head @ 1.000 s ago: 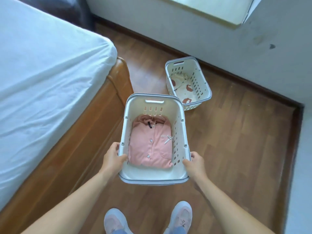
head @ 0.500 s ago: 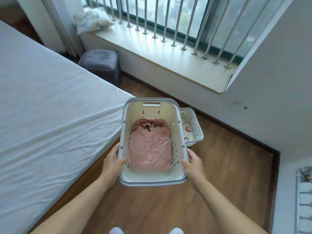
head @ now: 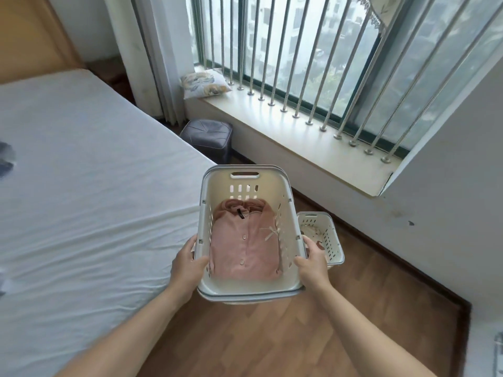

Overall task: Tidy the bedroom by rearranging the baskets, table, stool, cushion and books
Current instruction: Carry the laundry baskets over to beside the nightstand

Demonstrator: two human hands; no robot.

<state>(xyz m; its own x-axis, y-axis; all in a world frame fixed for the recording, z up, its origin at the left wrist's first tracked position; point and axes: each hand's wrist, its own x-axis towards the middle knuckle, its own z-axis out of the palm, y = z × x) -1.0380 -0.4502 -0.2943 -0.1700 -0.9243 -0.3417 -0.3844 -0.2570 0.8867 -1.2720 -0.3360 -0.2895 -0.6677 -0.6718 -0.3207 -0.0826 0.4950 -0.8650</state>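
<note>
I hold a white slotted basket (head: 245, 176) in the air at the foot corner of the bed, with a folded pink garment (head: 245, 240) lying inside. My left hand (head: 187, 265) grips its left rim near the close end. My right hand (head: 313, 263) grips the right rim opposite. A second, smaller white basket (head: 330, 240) stands on the wooden floor just right of and below the held one, partly hidden by it. A grey padded stool (head: 208, 137) sits on the floor under the window ledge. A patterned cushion (head: 204, 84) lies at the ledge's left end.
The bed with a white sheet (head: 81, 200) fills the left side, and dark cloth (head: 6, 159) lies at its left edge. A wide window ledge (head: 299, 137) with metal bars runs along the far wall. Bare wooden floor (head: 340, 322) lies to the right.
The view has tilted up from the floor to the window. The basket has risen in both hands and now covers part of the smaller basket on the floor.
</note>
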